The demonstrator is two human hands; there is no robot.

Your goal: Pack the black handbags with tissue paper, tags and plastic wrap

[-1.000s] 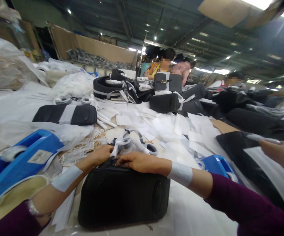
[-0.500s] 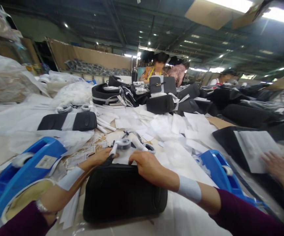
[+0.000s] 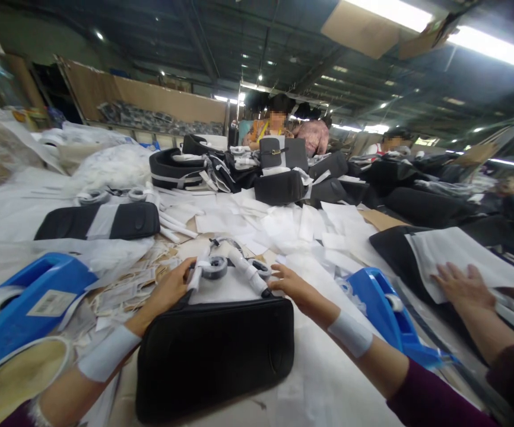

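A black handbag (image 3: 215, 359) lies in front of me, its smooth dark face toward me. Its handle (image 3: 248, 274) stands up behind the top edge, wrapped in white material, beside rolled straps (image 3: 215, 268). My left hand (image 3: 173, 289) is closed at the left side of the wrapped handle; some fingertips are hidden behind it. At the bag's top right corner, my right hand (image 3: 299, 289) has its fingers stretched apart, the tips close to the right end of the handle. Whether they touch it I cannot tell. Pale bands circle both my forearms.
Blue tape dispensers (image 3: 45, 293) flank the bag, the other (image 3: 381, 305) on the right. A round tub (image 3: 61, 356) stands at lower left. Another wrapped black bag (image 3: 67, 222) lies beyond. A co-worker's hand (image 3: 466, 290) presses white sheet on black material. Bags are heaped behind.
My right hand has left the middle of the bag's top edge and moved right, fingers opening. The wrapped handle now stands more visible. The co-worker's hand has shifted left across the white sheet.
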